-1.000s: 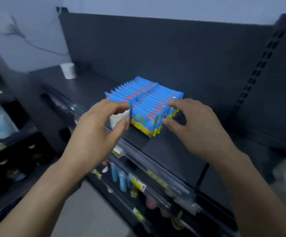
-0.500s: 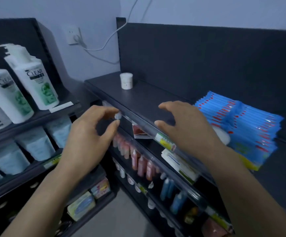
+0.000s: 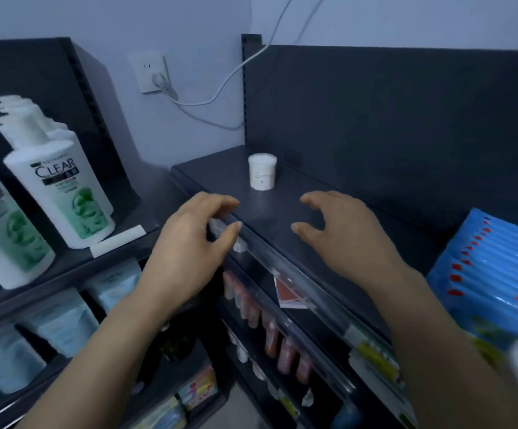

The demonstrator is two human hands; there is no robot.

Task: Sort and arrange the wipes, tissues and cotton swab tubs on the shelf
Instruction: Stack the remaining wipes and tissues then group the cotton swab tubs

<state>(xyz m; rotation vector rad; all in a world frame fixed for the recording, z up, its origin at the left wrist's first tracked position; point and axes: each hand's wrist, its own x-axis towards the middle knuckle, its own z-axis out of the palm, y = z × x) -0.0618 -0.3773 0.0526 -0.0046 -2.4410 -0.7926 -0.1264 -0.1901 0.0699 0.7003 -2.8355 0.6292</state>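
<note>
Left hand (image 3: 189,246) over the shelf (image 3: 276,212) front edge, right hand (image 3: 347,233) above its surface; both loosely curled, grasping nothing. Cotton swab tub (image 3: 262,176) upright beyond. Blue wipes packs (image 3: 493,283) cut off at right.

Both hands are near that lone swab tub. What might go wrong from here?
The cotton swab tub stands alone and upright; a hasty grab by the left hand or right hand could tip it over. The right forearm lies close beside the blue wipe packs, so swinging it might knock them out of line.
</note>
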